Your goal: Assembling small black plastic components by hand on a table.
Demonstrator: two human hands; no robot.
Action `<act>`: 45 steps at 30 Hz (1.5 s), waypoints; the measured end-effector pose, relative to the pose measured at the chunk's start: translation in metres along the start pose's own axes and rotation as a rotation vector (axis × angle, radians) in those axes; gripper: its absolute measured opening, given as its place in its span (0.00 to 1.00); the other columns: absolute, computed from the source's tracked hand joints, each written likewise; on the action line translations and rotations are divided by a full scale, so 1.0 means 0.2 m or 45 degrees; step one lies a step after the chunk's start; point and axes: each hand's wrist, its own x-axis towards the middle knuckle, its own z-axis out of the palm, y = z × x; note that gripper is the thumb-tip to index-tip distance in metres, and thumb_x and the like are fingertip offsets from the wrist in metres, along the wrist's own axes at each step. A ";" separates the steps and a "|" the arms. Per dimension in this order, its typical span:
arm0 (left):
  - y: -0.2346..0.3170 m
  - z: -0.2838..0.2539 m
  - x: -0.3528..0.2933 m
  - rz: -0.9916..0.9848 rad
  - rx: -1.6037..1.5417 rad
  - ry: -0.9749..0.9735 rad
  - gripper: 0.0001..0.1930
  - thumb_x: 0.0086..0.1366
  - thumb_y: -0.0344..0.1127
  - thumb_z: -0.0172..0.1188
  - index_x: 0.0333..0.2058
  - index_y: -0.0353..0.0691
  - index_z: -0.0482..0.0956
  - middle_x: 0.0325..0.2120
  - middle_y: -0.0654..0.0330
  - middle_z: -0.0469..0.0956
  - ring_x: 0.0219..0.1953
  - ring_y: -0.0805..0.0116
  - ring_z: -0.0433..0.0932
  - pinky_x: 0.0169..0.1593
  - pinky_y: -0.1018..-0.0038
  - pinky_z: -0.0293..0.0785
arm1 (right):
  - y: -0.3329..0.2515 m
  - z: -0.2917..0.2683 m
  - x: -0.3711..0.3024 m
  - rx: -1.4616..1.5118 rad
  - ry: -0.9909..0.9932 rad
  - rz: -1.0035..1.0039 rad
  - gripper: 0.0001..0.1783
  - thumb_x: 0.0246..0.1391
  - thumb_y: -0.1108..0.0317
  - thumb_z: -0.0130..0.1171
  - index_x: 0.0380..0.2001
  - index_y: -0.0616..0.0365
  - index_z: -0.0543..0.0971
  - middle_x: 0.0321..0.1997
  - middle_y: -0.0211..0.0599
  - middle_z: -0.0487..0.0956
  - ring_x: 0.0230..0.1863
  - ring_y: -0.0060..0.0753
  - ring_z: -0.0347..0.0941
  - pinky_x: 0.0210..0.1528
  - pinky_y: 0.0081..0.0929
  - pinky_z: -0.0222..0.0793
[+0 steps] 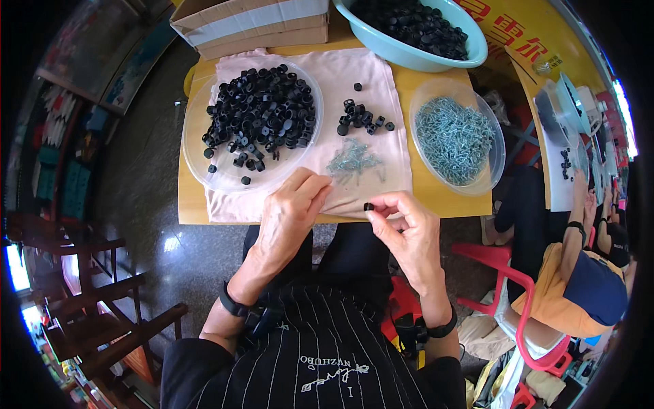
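Observation:
Between the thumb and forefinger of my right hand (414,235) is a small black plastic cap (368,206), held just above the table's near edge. My left hand (286,210) is closed in a pinch over the near part of the pink cloth (375,75); whatever its fingertips hold is too small to make out. Beyond my hands, a loose pile of small silvery screws (353,160) lies on the cloth. Several black caps (357,117) are scattered behind that pile. To the left, a heap of black caps (262,109) fills a clear round tray (194,160).
A clear round tray (501,160) of silvery screws stands at right. Behind are a pale blue basin (422,60) of black parts and a cardboard box (255,27). A red plastic chair (521,307) and a seated person (572,286) are at right, wooden furniture (88,293) at left.

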 end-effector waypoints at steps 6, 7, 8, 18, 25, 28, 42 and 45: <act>-0.04 0.07 0.04 0.198 0.322 0.179 0.06 0.57 0.26 0.57 0.35 0.38 0.75 0.30 0.56 0.73 0.29 0.54 0.76 0.31 0.66 0.73 | 0.13 0.01 0.06 -0.202 0.055 -0.107 0.09 0.46 0.81 0.62 0.33 0.63 0.75 0.29 0.36 0.77 0.27 0.26 0.77 0.28 0.21 0.72; -0.03 0.07 0.04 0.195 0.324 0.181 0.06 0.57 0.26 0.57 0.35 0.38 0.75 0.30 0.56 0.73 0.29 0.54 0.76 0.31 0.66 0.73 | 0.14 0.01 0.06 -0.247 0.053 -0.113 0.09 0.45 0.81 0.62 0.33 0.63 0.75 0.29 0.37 0.77 0.27 0.26 0.76 0.28 0.21 0.72; -0.02 0.07 0.04 0.127 0.328 0.152 0.06 0.57 0.26 0.58 0.35 0.37 0.76 0.30 0.56 0.74 0.30 0.54 0.77 0.32 0.66 0.73 | 0.13 0.01 0.06 -0.246 0.050 -0.113 0.09 0.45 0.81 0.62 0.33 0.63 0.75 0.29 0.37 0.77 0.27 0.26 0.76 0.28 0.21 0.72; -0.05 0.08 0.03 0.148 0.299 0.158 0.04 0.58 0.25 0.58 0.33 0.37 0.75 0.31 0.55 0.74 0.31 0.53 0.76 0.34 0.67 0.72 | 0.07 -0.01 0.06 0.103 -0.014 0.088 0.08 0.47 0.79 0.62 0.34 0.64 0.77 0.31 0.34 0.78 0.30 0.19 0.75 0.31 0.17 0.71; -0.06 0.09 0.04 0.191 0.262 0.153 0.07 0.57 0.24 0.57 0.36 0.36 0.75 0.30 0.54 0.73 0.31 0.53 0.76 0.35 0.66 0.72 | 0.13 -0.02 0.08 -0.028 -0.051 0.128 0.08 0.50 0.76 0.61 0.35 0.65 0.77 0.33 0.34 0.79 0.29 0.18 0.74 0.33 0.16 0.71; -0.07 0.07 0.02 0.216 0.251 0.179 0.08 0.57 0.23 0.57 0.37 0.35 0.76 0.30 0.54 0.73 0.31 0.54 0.76 0.34 0.68 0.72 | 0.13 -0.02 0.07 0.334 -0.073 0.258 0.09 0.52 0.75 0.61 0.37 0.64 0.78 0.33 0.32 0.79 0.30 0.18 0.74 0.32 0.16 0.72; 0.16 0.03 -0.03 -0.281 -1.543 0.098 0.05 0.58 0.22 0.62 0.33 0.34 0.76 0.32 0.59 0.75 0.28 0.75 0.76 0.29 0.80 0.72 | -0.02 -0.02 0.07 1.290 -0.288 0.441 0.12 0.55 0.72 0.60 0.43 0.62 0.76 0.34 0.33 0.79 0.32 0.18 0.74 0.27 0.15 0.71; 0.15 0.04 -0.03 -0.288 -1.537 0.116 0.05 0.58 0.22 0.62 0.34 0.33 0.76 0.32 0.59 0.75 0.28 0.75 0.75 0.29 0.81 0.72 | -0.02 -0.01 0.07 1.294 -0.288 0.439 0.12 0.55 0.72 0.60 0.43 0.62 0.76 0.34 0.33 0.79 0.32 0.18 0.74 0.26 0.15 0.71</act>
